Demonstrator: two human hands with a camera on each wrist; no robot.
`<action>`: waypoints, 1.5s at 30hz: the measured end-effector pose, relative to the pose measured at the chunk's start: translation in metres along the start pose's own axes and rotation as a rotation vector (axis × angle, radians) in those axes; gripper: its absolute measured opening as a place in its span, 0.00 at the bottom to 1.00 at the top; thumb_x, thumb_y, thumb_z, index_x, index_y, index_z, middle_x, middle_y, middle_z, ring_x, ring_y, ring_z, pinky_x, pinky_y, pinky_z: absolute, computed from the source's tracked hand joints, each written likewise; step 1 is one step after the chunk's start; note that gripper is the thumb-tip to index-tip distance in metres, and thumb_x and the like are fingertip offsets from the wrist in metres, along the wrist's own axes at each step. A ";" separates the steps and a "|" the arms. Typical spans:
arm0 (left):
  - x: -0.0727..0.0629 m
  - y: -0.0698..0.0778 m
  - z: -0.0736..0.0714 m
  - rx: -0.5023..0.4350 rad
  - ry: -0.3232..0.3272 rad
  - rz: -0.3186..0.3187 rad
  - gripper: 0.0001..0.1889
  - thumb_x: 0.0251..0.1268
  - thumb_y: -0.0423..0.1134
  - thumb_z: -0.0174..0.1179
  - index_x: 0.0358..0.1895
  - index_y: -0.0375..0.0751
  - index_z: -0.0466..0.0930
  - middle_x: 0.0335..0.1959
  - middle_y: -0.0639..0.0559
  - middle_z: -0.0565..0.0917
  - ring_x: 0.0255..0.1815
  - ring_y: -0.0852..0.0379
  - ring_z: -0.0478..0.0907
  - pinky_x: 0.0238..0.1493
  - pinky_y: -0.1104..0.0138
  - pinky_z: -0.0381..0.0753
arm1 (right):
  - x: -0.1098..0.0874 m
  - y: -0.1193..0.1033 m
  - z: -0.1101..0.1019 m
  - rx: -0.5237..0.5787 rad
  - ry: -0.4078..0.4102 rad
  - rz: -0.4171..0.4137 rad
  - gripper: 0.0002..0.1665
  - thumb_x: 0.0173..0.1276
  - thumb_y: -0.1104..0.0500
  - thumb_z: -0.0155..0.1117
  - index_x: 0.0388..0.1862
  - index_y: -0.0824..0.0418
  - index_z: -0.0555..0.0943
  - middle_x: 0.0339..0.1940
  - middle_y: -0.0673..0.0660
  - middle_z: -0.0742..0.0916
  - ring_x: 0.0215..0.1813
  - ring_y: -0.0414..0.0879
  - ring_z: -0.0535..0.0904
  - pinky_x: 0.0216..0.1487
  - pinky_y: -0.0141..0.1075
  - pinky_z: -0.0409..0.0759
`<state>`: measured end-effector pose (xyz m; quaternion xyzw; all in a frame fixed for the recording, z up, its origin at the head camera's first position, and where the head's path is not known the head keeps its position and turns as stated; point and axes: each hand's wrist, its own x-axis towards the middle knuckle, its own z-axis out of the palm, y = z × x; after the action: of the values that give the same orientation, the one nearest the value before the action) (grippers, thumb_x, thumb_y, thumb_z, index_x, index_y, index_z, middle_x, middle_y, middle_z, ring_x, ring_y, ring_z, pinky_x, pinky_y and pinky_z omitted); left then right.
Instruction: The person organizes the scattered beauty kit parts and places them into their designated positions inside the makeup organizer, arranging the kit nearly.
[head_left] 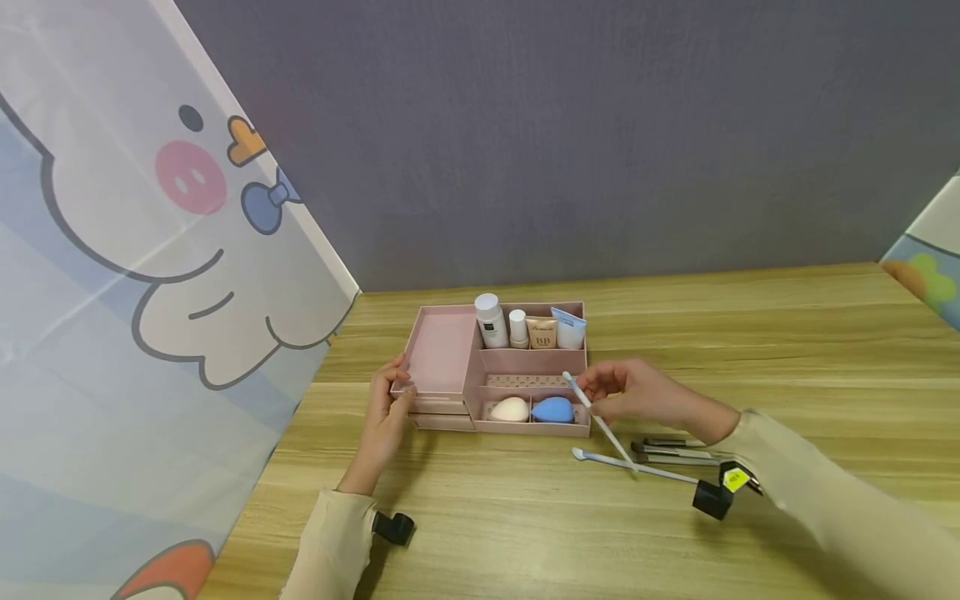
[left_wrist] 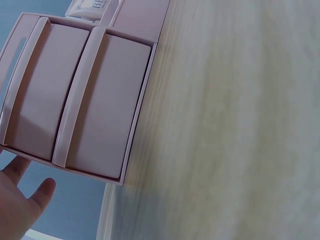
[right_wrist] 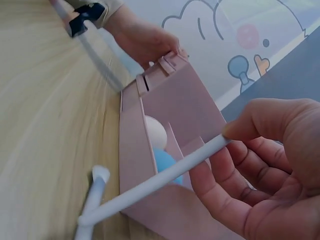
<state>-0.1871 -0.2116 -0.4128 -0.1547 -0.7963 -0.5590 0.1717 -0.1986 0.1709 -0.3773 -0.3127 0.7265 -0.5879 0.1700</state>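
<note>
- With 12 o'clock pointing away from the person, the right hand (head_left: 637, 392) is at the pink organizer's (head_left: 442, 350) 3 o'clock, pinching a white-handled cosmetic brush (right_wrist: 150, 183) between thumb and fingers.
- The held brush slants, its head toward 11 o'clock by the organizer's right wall.
- The left hand (head_left: 386, 421) grips the organizer's 8 o'clock corner; firm but light pressure there should stop it sliding.
- Its lower end overlaps a second white brush (head_left: 607, 459) on the counter (head_left: 487, 517); contact is unclear, so lifting straight up seems safest.
- Dark-tipped brushes (head_left: 675, 452) lie around 4 o'clock, partly beneath the right forearm, easily knocked.
- Cream (head_left: 510, 410) and blue sponges (head_left: 555, 410) fill front compartments; bottles and tubes (head_left: 542, 333) stand at 1 o'clock, walling off the back.
</note>
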 end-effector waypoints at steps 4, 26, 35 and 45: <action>0.000 0.001 0.000 0.001 -0.002 0.002 0.09 0.70 0.26 0.48 0.49 0.27 0.65 0.71 0.33 0.61 0.73 0.37 0.55 0.50 0.75 0.66 | 0.006 0.002 0.006 0.100 0.010 0.028 0.18 0.62 0.75 0.61 0.48 0.86 0.71 0.37 0.64 0.85 0.35 0.43 0.83 0.33 0.34 0.82; 0.001 0.001 0.001 -0.009 0.001 0.008 0.09 0.69 0.26 0.48 0.49 0.26 0.65 0.71 0.33 0.62 0.73 0.38 0.55 0.51 0.74 0.64 | 0.037 0.008 0.032 0.319 0.181 0.079 0.18 0.62 0.74 0.59 0.52 0.80 0.74 0.37 0.55 0.84 0.34 0.43 0.82 0.36 0.38 0.84; 0.000 0.002 0.001 -0.007 -0.004 0.007 0.09 0.69 0.26 0.47 0.49 0.26 0.65 0.71 0.32 0.61 0.74 0.37 0.55 0.50 0.75 0.66 | 0.051 0.008 0.044 0.502 0.203 0.076 0.16 0.62 0.77 0.56 0.50 0.74 0.76 0.39 0.58 0.83 0.34 0.44 0.83 0.37 0.38 0.84; 0.000 0.003 0.000 -0.018 -0.004 -0.013 0.09 0.69 0.26 0.47 0.49 0.26 0.64 0.71 0.33 0.61 0.74 0.38 0.54 0.51 0.74 0.64 | 0.069 0.001 0.054 0.536 0.198 0.083 0.17 0.66 0.75 0.55 0.55 0.76 0.73 0.38 0.54 0.81 0.34 0.45 0.82 0.40 0.41 0.84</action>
<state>-0.1854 -0.2103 -0.4103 -0.1522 -0.7926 -0.5669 0.1648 -0.2175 0.0853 -0.3839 -0.1679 0.5703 -0.7791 0.1988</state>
